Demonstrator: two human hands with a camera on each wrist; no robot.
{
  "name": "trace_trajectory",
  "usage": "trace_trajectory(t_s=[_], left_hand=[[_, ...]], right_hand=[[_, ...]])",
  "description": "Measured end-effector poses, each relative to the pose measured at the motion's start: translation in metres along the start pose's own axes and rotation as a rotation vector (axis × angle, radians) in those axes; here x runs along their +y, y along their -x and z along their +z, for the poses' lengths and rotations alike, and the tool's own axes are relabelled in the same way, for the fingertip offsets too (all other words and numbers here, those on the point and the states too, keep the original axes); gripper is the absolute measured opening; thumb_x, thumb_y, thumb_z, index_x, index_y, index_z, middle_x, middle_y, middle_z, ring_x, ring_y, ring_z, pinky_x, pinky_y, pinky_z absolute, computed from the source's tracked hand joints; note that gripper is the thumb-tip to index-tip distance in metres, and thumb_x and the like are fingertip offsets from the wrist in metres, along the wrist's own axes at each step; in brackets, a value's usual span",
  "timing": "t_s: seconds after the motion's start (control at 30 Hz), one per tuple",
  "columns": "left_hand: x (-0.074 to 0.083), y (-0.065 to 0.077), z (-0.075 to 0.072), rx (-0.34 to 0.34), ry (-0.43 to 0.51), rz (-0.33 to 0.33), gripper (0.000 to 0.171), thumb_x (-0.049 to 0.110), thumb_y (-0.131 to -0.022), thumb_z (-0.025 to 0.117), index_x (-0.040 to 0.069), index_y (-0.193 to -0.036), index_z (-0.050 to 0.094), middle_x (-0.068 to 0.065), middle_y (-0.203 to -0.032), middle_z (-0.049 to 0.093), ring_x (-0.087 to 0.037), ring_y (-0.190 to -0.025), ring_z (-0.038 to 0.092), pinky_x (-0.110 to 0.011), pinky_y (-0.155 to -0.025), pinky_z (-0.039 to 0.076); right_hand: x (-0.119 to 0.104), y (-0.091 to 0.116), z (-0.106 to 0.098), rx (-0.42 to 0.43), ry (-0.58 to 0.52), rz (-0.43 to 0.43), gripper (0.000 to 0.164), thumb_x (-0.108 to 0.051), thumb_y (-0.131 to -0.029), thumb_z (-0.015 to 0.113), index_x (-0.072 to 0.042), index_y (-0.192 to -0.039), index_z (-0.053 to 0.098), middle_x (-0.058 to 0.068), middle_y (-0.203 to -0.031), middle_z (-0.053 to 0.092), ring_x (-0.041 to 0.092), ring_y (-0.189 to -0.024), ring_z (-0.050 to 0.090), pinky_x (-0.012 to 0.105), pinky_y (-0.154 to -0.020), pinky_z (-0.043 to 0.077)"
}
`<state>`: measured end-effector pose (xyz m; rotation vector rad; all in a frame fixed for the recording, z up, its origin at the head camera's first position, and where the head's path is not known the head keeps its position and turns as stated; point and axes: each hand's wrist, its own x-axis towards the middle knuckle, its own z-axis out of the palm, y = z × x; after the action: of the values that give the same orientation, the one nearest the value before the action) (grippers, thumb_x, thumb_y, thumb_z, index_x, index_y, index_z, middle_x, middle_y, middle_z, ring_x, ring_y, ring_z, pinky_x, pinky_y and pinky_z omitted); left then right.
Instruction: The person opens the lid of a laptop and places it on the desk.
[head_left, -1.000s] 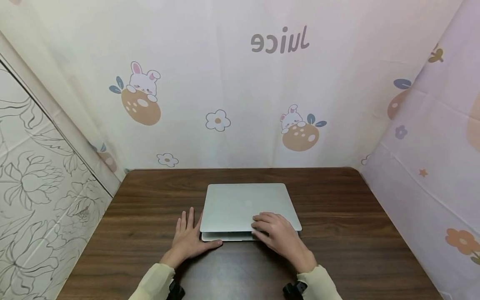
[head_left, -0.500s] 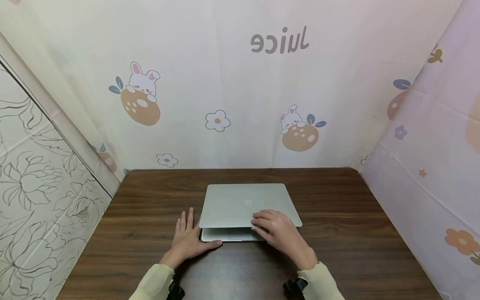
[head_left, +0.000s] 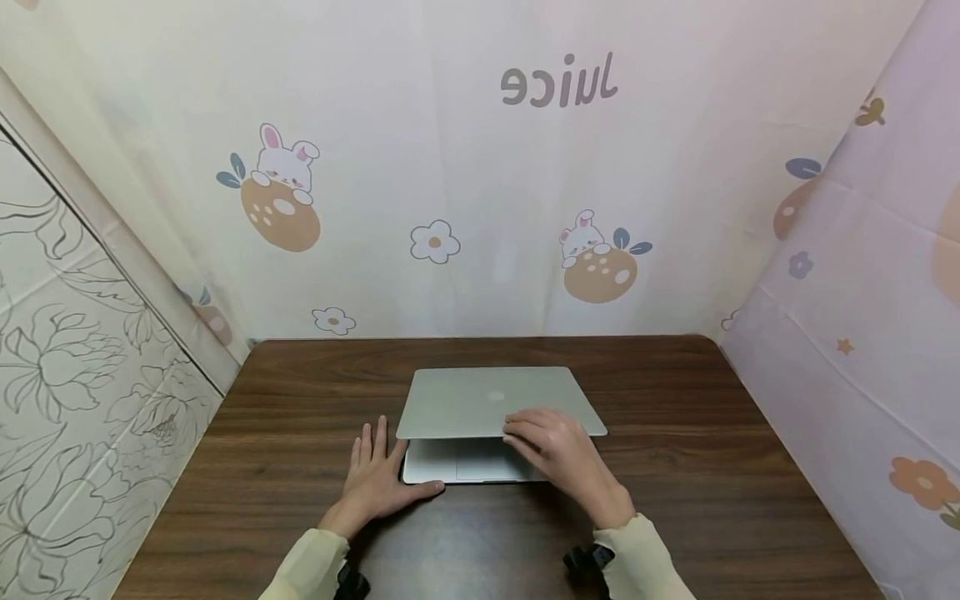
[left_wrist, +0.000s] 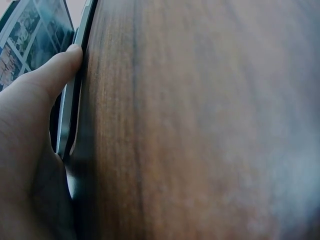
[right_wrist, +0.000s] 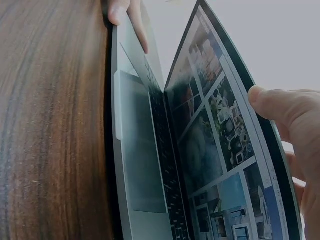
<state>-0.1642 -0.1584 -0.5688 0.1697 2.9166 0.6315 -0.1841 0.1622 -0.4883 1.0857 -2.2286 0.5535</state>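
Note:
A silver laptop [head_left: 487,396] lies on the dark wood table with its lid partly raised. In the right wrist view the lit screen [right_wrist: 220,130] shows a grid of pictures above the keyboard [right_wrist: 165,145] and trackpad. My right hand [head_left: 562,458] pinches the lid's front edge, thumb [right_wrist: 265,102] on the screen side and fingers behind. At the base's front left corner is my left hand [head_left: 375,483], fingers straight and spread. Its thumb [left_wrist: 65,67] touches the base's front edge. The left wrist view shows little of its other fingers.
Brown wood-grain table [head_left: 705,483] extends on both sides of the laptop. A pale printed curtain [head_left: 480,275] hangs along its back edge, with cloth at both sides. Each wrist wears a black camera mount [head_left: 588,567].
The laptop lid has swung up from a narrow gap to a wider one, exposing the trackpad. My right hand rose slightly with its edge. My left hand stayed in place.

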Motion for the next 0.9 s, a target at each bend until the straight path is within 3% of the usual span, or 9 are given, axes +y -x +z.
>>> trace_trajectory(t_s=[0.27,0.9], left_hand=[[0.003,0.003,-0.005,-0.010,0.008,0.016,0.122,0.091,-0.072,0.061,0.008,-0.159,0.040,-0.023,-0.172,-0.003,-0.047,-0.158,-0.010,-0.062,-0.126,-0.005],[0.002,0.001,-0.003,-0.002,-0.005,0.007,0.126,0.093,-0.071,0.059,0.016,-0.165,0.026,-0.022,-0.172,-0.005,-0.047,-0.158,-0.011,-0.062,-0.125,-0.006]], right_hand=[[-0.001,-0.004,-0.003,0.005,0.007,0.008,0.022,-0.016,-0.083,0.086,-0.013,-0.104,0.081,0.000,-0.103,0.079,0.018,-0.097,0.075,0.040,-0.084,0.061],[0.007,-0.017,-0.008,0.007,-0.002,-0.003,0.018,-0.015,-0.085,0.084,-0.013,-0.102,0.080,-0.002,-0.099,0.078,0.015,-0.091,0.075,0.038,-0.078,0.062]])
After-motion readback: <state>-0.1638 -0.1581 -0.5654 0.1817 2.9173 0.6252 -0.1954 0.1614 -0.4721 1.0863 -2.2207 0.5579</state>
